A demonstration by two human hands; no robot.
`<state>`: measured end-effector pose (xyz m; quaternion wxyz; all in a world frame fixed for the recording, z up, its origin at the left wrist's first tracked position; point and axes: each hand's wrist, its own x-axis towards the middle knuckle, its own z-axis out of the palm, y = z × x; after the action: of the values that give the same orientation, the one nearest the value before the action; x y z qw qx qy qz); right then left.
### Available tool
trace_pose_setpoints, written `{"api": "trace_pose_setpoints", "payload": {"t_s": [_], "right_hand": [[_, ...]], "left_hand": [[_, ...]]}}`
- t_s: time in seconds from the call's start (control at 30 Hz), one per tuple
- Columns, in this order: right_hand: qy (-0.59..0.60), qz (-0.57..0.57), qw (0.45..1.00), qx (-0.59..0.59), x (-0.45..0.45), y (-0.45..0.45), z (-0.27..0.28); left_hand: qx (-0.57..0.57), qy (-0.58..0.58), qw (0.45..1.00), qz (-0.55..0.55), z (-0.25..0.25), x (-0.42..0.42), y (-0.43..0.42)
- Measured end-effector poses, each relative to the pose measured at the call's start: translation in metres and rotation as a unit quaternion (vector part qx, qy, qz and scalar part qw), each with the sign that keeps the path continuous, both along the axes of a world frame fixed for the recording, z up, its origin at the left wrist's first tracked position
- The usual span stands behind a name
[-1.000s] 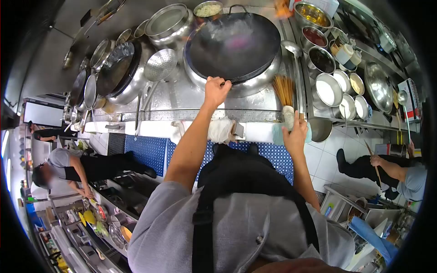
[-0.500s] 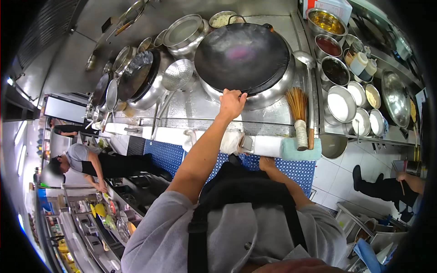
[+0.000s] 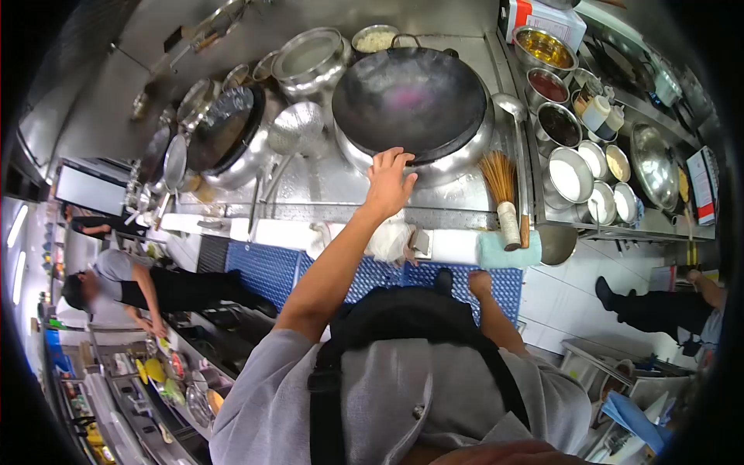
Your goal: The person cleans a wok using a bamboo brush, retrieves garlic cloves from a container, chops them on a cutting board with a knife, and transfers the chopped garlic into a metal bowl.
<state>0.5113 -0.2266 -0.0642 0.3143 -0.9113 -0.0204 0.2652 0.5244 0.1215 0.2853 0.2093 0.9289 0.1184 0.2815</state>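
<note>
A dark wok (image 3: 411, 97) sits on the round metal burner ring (image 3: 457, 170), with a faint pinkish glow at its bottom. My left hand (image 3: 390, 186) is at the wok's near edge, fingers stretched out and thumb apart. Its fingertips reach the rim; whether they press on it I cannot tell. Low at my side hangs my right hand (image 3: 480, 284), small in view beside the counter's front edge, its fingers not clear. Right of the wok lie a bamboo brush (image 3: 500, 194) and a long-handled ladle (image 3: 511, 108). On the left rests a perforated strainer (image 3: 297, 128).
Metal bowls of sauces and white powders, such as a bowl of yellow oil (image 3: 545, 48), crowd the right shelf. A second wok (image 3: 225, 132) stands left. Folded cloths (image 3: 508, 248) lie along the front edge. One person (image 3: 143, 283) works at left, another (image 3: 666, 310) stands at right.
My left hand has loosened from the wok's rim, its fingers and thumb spreading. My right hand has shifted slightly right. The whole view has tilted a little.
</note>
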Motion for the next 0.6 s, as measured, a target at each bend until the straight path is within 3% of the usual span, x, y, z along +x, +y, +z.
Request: {"api": "trace_pose_setpoints", "payload": {"t_s": [0.07,0.1,0.13,0.2,0.23,0.3,0.37,0.43,0.5,0.57,0.6], "right_hand": [[-0.085,-0.133,0.977,-0.141,0.004,-0.063,0.031],[-0.217,-0.121,0.951,-0.187,0.014,-0.107,0.009],[-0.341,-0.154,0.923,-0.088,0.021,-0.120,0.053],[-0.291,-0.197,0.936,0.035,0.049,-0.112,0.165],[-0.322,-0.217,0.910,0.144,0.064,-0.099,0.194],[-0.362,-0.157,0.912,0.114,0.093,-0.074,0.238],[-0.301,-0.091,0.945,0.088,0.132,-0.067,0.221],[-0.276,-0.006,0.961,0.022,0.148,-0.052,0.227],[-0.318,0.012,0.944,-0.090,0.137,-0.020,0.266],[-0.275,0.034,0.961,-0.025,0.130,0.009,0.305],[-0.247,0.050,0.968,0.007,0.122,0.025,0.323]], "left_hand": [[-0.060,-0.017,0.996,-0.064,0.023,-0.048,-0.004],[-0.121,-0.005,0.986,-0.113,0.027,-0.077,0.001],[-0.206,0.071,0.971,-0.094,0.021,-0.112,0.000],[-0.322,0.184,0.925,-0.078,0.005,-0.172,0.007],[-0.359,0.229,0.901,-0.080,-0.025,-0.200,0.014],[-0.313,0.303,0.897,-0.069,-0.105,-0.250,0.030],[-0.197,0.421,0.885,-0.008,-0.191,-0.294,0.037],[-0.112,0.429,0.891,-0.099,-0.243,-0.327,0.041],[0.000,0.357,0.906,-0.227,-0.371,-0.377,0.062],[-0.037,0.250,0.952,-0.172,-0.383,-0.421,0.054],[-0.188,0.321,0.925,-0.074,-0.382,-0.431,0.041]]}}
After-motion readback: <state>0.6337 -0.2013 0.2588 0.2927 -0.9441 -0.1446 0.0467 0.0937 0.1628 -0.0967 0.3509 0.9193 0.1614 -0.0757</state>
